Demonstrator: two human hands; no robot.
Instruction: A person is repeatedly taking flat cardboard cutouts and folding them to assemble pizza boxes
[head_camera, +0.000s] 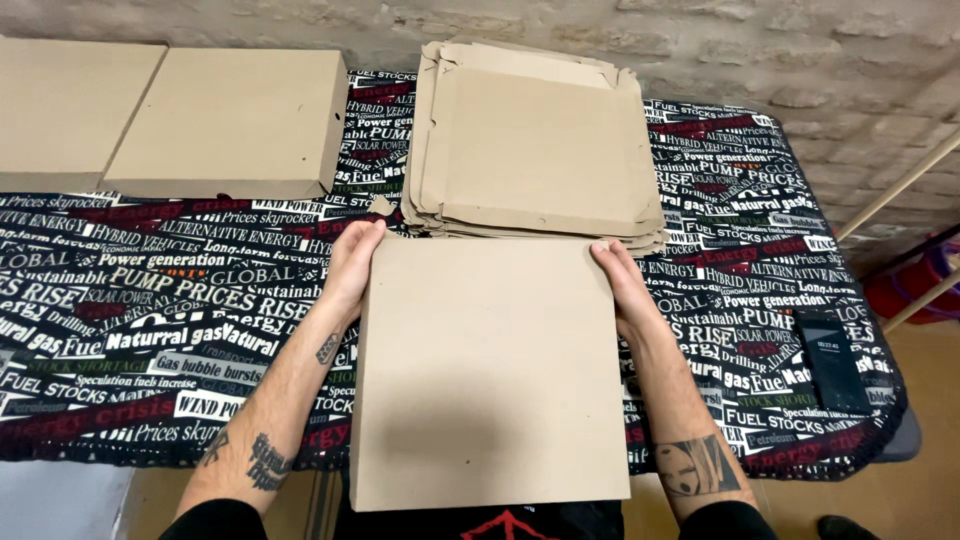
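Head view. A closed, flat brown cardboard box (490, 370) lies at the near edge of the table (120, 300), its near part overhanging toward the person's body. The left hand (352, 265) presses flat against the far part of the box's left side wall; the right hand (622, 282) does the same on the right side wall. Both hands clasp the box between the palms, with the fingers extended along the edges, not curled under.

Just beyond the box, touching or nearly touching its far edge, lies a stack of unfolded box blanks (535, 145). At the far left stand two finished boxes (235, 120) side by side. A dark phone (830, 358) lies near the right table edge, well apart from the hands. A printed black tablecloth (760, 180) covers the surface.

Procedure note, as a judgement: maintain equal pressure from both palms so the side walls remain square and the lid seats evenly. Keep the box level on the cloth. Keep the far edge clear of the blank stack, which could snag a flap or shift the pile.
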